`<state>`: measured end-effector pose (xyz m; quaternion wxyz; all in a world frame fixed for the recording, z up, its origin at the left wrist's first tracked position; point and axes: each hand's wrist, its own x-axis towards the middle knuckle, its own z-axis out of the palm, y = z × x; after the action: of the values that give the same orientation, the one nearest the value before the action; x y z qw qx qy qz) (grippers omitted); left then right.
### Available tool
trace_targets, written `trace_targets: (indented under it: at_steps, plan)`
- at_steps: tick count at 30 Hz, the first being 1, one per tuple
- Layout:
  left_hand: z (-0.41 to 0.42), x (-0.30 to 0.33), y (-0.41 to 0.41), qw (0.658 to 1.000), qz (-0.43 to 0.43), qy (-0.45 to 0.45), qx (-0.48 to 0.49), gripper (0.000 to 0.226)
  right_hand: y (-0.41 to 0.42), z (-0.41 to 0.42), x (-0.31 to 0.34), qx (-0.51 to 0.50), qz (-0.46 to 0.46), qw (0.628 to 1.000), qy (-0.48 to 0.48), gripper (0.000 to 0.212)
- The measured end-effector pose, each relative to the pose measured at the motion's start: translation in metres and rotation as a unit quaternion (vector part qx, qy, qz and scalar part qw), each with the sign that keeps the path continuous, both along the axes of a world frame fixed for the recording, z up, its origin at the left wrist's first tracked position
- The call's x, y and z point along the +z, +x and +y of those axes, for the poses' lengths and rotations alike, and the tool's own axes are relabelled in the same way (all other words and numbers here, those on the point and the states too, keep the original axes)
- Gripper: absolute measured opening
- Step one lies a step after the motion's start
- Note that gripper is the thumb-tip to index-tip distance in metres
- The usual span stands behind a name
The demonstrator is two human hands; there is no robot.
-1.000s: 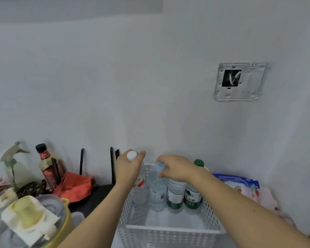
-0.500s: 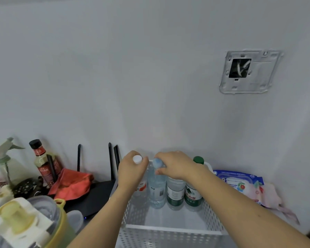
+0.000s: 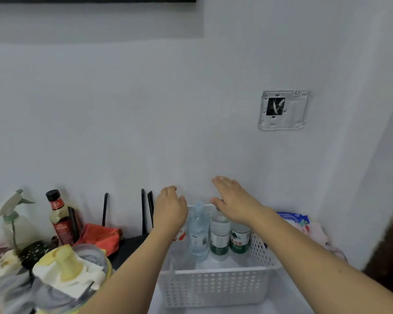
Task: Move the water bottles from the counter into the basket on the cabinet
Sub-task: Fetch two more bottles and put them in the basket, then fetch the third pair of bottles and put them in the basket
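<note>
the left hand [image 3: 170, 210] covers most of a red-labelled bottle [image 3: 179, 235] at the basket's far left corner, leaving only a sliver of label showing. the right hand [image 3: 233, 201] hides the caps of the two green-labelled bottles [image 3: 219, 236]; whether it touches them cannot be told. label print on every bottle is too small to read. the white basket [image 3: 216, 288] loses its near left corner behind the left forearm. at bottom left, a yellow-lidded jug [image 3: 66, 273] is blurred and cut by the frame's edge. a blue wipes packet [image 3: 293, 219] sits partly behind the right forearm.
</note>
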<state>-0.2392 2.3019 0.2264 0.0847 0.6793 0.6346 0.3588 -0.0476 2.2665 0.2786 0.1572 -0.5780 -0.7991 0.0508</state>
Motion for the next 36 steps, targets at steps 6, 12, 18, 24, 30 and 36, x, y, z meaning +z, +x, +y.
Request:
trace_targets:
  at_steps: [6,12,18,24,30,36]
  plan:
    - [-0.010,0.032,0.012,0.969,0.206,0.109,-0.087,0.035,0.008,-0.050,0.017,-0.111,0.019,0.993,0.022,0.062]
    - [-0.039,0.047,0.041,0.947,0.262,0.109,-0.151,0.046,0.030,-0.116,0.016,-0.215,0.012,0.977,-0.002,0.063]
    - [-0.089,0.065,0.090,0.932,0.265,0.129,-0.209,0.048,0.073,-0.203,0.038,-0.335,0.016,0.942,-0.005,0.062]
    - [-0.177,0.087,0.173,0.902,0.252,0.169,-0.307,0.045,0.117,-0.335,0.054,-0.435,0.019,0.900,-0.003,0.062]
    - [-0.313,0.097,0.257,0.843,0.195,0.206,-0.458,0.046,0.148,-0.491,0.059,-0.565,0.017,0.825,0.017,0.062]
    - [-0.489,0.113,0.317,0.738,0.100,0.279,-0.607,0.049,0.135,-0.664,0.065,-0.695,0.006,0.718,0.041,0.061]
